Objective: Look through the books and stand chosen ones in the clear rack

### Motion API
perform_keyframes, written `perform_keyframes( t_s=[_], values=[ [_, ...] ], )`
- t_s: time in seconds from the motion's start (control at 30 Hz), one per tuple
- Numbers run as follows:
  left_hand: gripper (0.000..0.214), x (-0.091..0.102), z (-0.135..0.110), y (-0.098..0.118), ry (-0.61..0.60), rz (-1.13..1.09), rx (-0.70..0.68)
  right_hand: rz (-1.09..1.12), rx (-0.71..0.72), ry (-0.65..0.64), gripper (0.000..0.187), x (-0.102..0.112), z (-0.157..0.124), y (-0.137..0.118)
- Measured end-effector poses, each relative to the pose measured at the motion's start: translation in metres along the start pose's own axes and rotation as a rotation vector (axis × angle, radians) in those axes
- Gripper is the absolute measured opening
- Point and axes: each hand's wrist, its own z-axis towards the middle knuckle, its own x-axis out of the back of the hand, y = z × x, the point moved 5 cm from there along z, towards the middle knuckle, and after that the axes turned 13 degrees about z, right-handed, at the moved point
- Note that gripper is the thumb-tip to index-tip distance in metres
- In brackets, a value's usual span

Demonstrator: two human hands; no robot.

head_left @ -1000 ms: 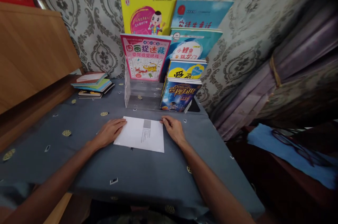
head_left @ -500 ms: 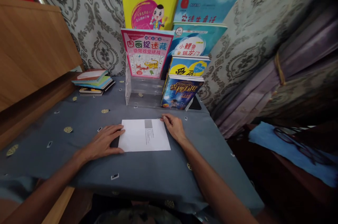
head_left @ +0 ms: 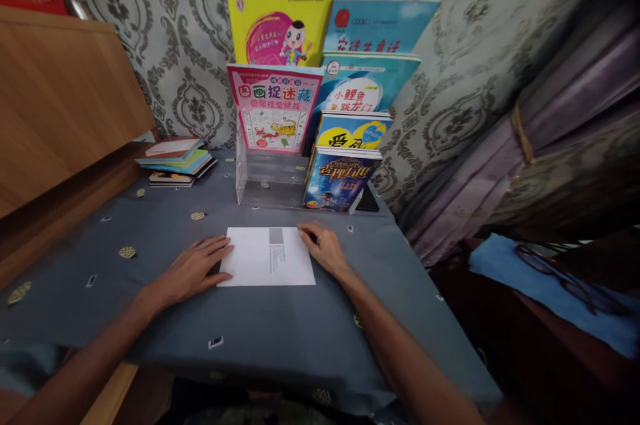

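Note:
A white printed page, with a grey block and small lines of text, lies flat on the cloth-covered table in front of me. Whether it is a loose sheet or part of a booklet I cannot tell. My left hand rests at its left edge, fingers spread and the tips touching the paper. At the far right corner, my right hand has its thumb and fingers pinched together on the page's edge.
Beyond the page, a clear acrylic rack holds several upright books, including a pink one and a dark blue one. A book pile lies at the back left beside a wooden cabinet. Eyeglasses rest on blue cloth at right.
The view has tilted up a little, so the rack and books sit lower in it. The page and both hands keep nearly the same places; my right hand is still at the far right corner.

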Motion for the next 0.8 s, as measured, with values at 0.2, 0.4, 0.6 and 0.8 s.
perform_keyframes(
  t_s=[0.2,0.4,0.6,0.8],
  values=[
    [0.055,0.002,0.015,-0.019,0.006,0.022,0.055,-0.036,0.051,-0.071,0.029,-0.014,0.003,-0.003],
    [0.038,0.019,0.054,0.021,0.094,0.063,-0.055,0.075,0.015,-0.043,0.032,-0.01,0.002,-0.002],
    [0.033,0.022,0.108,0.083,0.126,-0.053,-0.251,0.328,-0.058,0.087,0.036,-0.002,0.001,0.005],
    [0.036,0.007,0.138,0.101,0.117,-0.076,-0.273,0.186,-0.059,0.104,0.037,-0.003,0.0,0.006]
  ],
)
